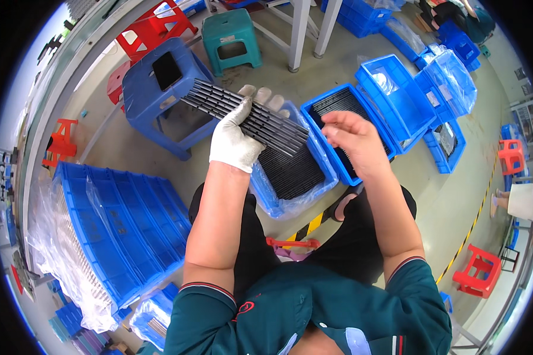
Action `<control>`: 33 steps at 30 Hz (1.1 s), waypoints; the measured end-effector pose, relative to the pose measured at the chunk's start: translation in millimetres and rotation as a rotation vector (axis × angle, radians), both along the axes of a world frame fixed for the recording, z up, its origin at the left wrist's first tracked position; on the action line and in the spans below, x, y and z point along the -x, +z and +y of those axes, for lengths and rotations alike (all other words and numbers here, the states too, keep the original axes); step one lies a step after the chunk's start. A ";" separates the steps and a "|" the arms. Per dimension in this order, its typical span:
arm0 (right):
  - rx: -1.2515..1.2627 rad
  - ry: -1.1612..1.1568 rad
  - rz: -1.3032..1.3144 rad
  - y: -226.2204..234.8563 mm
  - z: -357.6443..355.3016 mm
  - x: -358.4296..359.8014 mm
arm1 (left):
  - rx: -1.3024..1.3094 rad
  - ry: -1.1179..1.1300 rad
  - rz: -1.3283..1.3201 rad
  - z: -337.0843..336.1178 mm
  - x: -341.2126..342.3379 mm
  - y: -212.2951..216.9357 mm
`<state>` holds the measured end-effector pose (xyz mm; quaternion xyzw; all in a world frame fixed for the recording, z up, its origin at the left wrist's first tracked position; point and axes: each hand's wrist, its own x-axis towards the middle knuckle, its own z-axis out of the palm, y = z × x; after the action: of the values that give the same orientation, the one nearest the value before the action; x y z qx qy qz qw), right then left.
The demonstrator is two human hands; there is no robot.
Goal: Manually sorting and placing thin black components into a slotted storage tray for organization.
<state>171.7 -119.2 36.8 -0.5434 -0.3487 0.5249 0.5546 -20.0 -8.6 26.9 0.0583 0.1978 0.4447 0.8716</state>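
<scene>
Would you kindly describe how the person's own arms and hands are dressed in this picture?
The left hand wears a white fabric glove ending at the wrist. The right hand is bare. Both forearms are uncovered; short dark teal sleeves end near the elbows, each cuff edged with a thin red and white stripe.

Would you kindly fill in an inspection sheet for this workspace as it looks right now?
Surface: grey concrete floor with yellow-black striped tape.
Job's things: stack of long black ribbed strips, held above a plastic-lined blue crate of black strips; second blue crate of strips beside it.
Clutter: empty blue bins; wrapped stack of blue crates.
Grippers: left hand, white-gloved, grips the stack; right hand, bare, fingers curled, apart from it.
Cables: nothing seen.
Surroundings: blue stool, green stool, red stools.
</scene>
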 end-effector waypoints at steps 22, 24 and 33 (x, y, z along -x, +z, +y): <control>0.035 0.250 0.061 1.5 6.3 9.1 | 0.140 -0.016 0.214 -2.7 -7.9 -9.9; 0.028 0.261 0.042 2.9 6.8 11.6 | 0.138 -0.001 0.238 -2.4 -6.4 -9.7; -0.007 0.276 -0.357 1.6 2.1 32.1 | 0.146 0.021 0.294 -4.4 -7.6 -8.5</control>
<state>139.6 -117.1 38.4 -0.5727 -0.5142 0.4903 0.4090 -12.3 -13.0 18.4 0.0572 0.3558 0.4250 0.8304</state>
